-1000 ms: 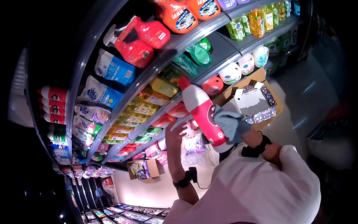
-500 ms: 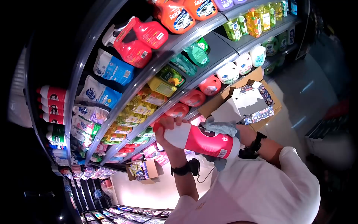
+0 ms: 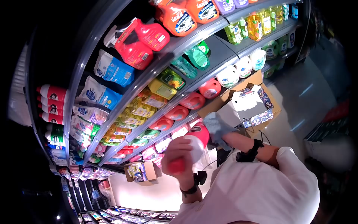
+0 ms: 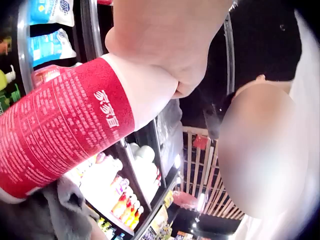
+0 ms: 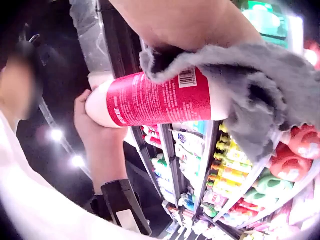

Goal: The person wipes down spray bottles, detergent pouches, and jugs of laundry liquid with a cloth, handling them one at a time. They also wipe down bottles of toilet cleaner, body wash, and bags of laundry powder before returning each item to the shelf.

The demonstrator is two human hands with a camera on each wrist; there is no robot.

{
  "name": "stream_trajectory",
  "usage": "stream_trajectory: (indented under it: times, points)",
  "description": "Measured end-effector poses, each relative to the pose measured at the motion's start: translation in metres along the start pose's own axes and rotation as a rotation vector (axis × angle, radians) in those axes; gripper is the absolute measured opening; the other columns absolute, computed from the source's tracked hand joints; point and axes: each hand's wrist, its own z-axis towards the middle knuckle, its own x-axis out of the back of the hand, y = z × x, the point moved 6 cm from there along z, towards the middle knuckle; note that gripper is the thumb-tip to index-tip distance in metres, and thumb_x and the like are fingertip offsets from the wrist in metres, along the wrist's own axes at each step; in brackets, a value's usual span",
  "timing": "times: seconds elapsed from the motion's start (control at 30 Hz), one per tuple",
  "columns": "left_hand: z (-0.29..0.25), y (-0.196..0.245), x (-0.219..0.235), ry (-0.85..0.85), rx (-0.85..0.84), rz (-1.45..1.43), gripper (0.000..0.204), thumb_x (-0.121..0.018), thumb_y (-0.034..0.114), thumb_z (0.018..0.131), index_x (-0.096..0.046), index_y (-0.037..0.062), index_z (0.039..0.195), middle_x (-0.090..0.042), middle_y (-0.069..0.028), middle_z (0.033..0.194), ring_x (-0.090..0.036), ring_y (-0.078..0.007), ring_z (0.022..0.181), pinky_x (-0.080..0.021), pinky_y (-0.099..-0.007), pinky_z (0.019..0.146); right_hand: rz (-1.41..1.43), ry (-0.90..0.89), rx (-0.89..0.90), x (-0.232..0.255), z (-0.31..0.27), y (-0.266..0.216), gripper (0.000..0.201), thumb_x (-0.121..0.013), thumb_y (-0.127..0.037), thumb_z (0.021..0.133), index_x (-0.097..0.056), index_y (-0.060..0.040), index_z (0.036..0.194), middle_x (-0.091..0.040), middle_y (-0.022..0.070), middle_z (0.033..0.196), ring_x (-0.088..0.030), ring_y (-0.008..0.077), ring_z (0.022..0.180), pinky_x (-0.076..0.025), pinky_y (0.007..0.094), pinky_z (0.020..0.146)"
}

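Note:
A red-and-white bottle [image 3: 197,143] is held between both hands, its red cap [image 3: 176,165] toward the person. My left hand [image 3: 178,155] curls round the white shoulder near the cap; in the left wrist view that hand [image 4: 162,40] covers the neck. At the other end, my right hand [image 3: 228,139] has a grey-blue cloth [image 3: 214,127] against the bottle. The right wrist view shows the cloth [image 5: 250,85] draped over the base of the bottle [image 5: 160,97], with the right fingers mostly hidden beneath it.
Shelves of bottles and pouches [image 3: 108,67] run along the left and top. An open carton [image 3: 266,89] with a patterned box [image 3: 261,117] stands beyond the right hand. Another filled carton [image 3: 151,170] is on the floor at lower left.
My left hand has gone from free to gripping the bottle's neck end. The bottle has swung from cap pointing up toward the shelves to cap down and left; the cloth has shifted toward its base.

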Motion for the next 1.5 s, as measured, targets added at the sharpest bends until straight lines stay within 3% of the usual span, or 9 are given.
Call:
stream_trajectory:
  times: [0.17, 0.23, 0.27, 0.37, 0.4, 0.57, 0.77, 1.03, 1.5]
  points:
    - [0.000, -0.034, 0.040, 0.336, 0.316, -0.365, 0.014, -0.059, 0.013, 0.081, -0.047, 0.0049, 0.084, -0.058, -0.0125, 0.077, -0.061, -0.0275, 0.084, -0.047, -0.0465, 0.091, -0.818, -0.173, 0.090, -0.019, -0.002, -0.041, 0.040, -0.063, -0.026, 0.085, -0.059, -0.0018, 0.117, -0.062, 0.0143, 0.108, -0.064, 0.0303, 0.093, -0.052, 0.0397, 0.082]
    - [-0.003, -0.041, 0.042, 0.292, 0.336, -0.392, 0.013, -0.058, 0.012, 0.081, -0.047, 0.0049, 0.084, -0.057, -0.0124, 0.077, -0.060, -0.0274, 0.085, -0.047, -0.0458, 0.091, 1.086, 0.266, 0.073, -0.050, -0.011, 0.014, 0.036, -0.062, -0.023, 0.081, -0.059, -0.0016, 0.111, -0.063, 0.0145, 0.097, -0.063, 0.0336, 0.090, -0.051, 0.0421, 0.079]
    - [-0.004, -0.045, 0.040, 0.244, 0.363, -0.414, 0.011, -0.056, 0.010, 0.080, -0.047, 0.0048, 0.085, -0.057, -0.0123, 0.077, -0.060, -0.0273, 0.085, -0.047, -0.0451, 0.091, 0.428, 0.207, 0.240, 0.003, -0.002, -0.025, 0.034, -0.065, -0.022, 0.081, -0.059, -0.0029, 0.108, -0.063, 0.0148, 0.095, -0.061, 0.0338, 0.092, -0.049, 0.0422, 0.079]
    - [-0.007, -0.050, 0.027, 0.191, 0.440, -0.440, 0.011, -0.056, 0.009, 0.079, -0.047, 0.0045, 0.085, -0.056, -0.0117, 0.076, -0.059, -0.0274, 0.085, -0.047, -0.0441, 0.089, 0.470, -0.206, -0.175, -0.049, 0.002, 0.005, 0.033, -0.068, -0.023, 0.081, -0.060, -0.0046, 0.107, -0.062, 0.0164, 0.098, -0.060, 0.0339, 0.093, -0.049, 0.0397, 0.080]
    - [-0.005, -0.046, 0.021, 0.161, 0.452, -0.374, 0.009, -0.051, 0.012, 0.083, -0.044, 0.0063, 0.084, -0.050, -0.0086, 0.076, -0.056, -0.0259, 0.087, -0.043, -0.0421, 0.090, 0.655, 0.062, 0.121, -0.015, 0.002, -0.026, 0.033, -0.073, -0.021, 0.079, -0.063, -0.0050, 0.105, -0.065, 0.0132, 0.098, -0.063, 0.0253, 0.089, -0.051, 0.0369, 0.075]
    - [0.002, -0.054, 0.028, 0.170, 0.469, -0.432, 0.012, -0.056, 0.011, 0.078, -0.046, 0.0053, 0.083, -0.053, -0.0103, 0.074, -0.057, -0.0266, 0.082, -0.046, -0.0424, 0.089, 0.926, -0.075, -0.099, -0.050, 0.016, -0.003, 0.035, -0.081, -0.016, 0.072, -0.065, -0.0043, 0.102, -0.067, 0.0058, 0.098, -0.059, 0.0097, 0.082, -0.050, 0.0304, 0.071]
    - [0.011, -0.074, 0.046, 0.153, 0.636, -0.635, 0.015, -0.055, 0.016, 0.079, -0.043, 0.0093, 0.078, -0.045, -0.0050, 0.071, -0.052, -0.0232, 0.074, -0.046, -0.0405, 0.082, 0.862, -0.655, 0.171, -0.030, -0.001, -0.038, 0.046, -0.084, -0.018, 0.066, -0.064, -0.0035, 0.104, -0.066, 0.0076, 0.099, -0.060, 0.0135, 0.081, -0.051, 0.0278, 0.075]
    - [-0.009, -0.046, 0.015, 0.025, 0.488, -0.145, 0.006, -0.062, 0.003, 0.077, -0.057, -0.0011, 0.079, -0.062, -0.0140, 0.073, -0.063, -0.0267, 0.077, -0.051, -0.0414, 0.082, 0.246, 0.100, 0.085, 0.037, 0.044, -0.101, 0.055, -0.083, -0.032, 0.049, -0.061, -0.0055, 0.092, -0.062, 0.0144, 0.079, -0.061, 0.0334, 0.076, -0.050, 0.0377, 0.068]
    - [-0.003, -0.031, 0.059, 0.131, 0.531, -0.485, 0.008, -0.058, -0.009, 0.076, -0.058, -0.0023, 0.080, -0.066, -0.0137, 0.076, -0.066, -0.0239, 0.077, -0.053, -0.0353, 0.077, 0.540, -0.682, -0.053, 0.019, 0.030, -0.078, 0.081, -0.088, -0.031, 0.052, -0.055, -0.0033, 0.120, -0.061, 0.0183, 0.110, -0.060, 0.0283, 0.102, -0.048, 0.0373, 0.092]
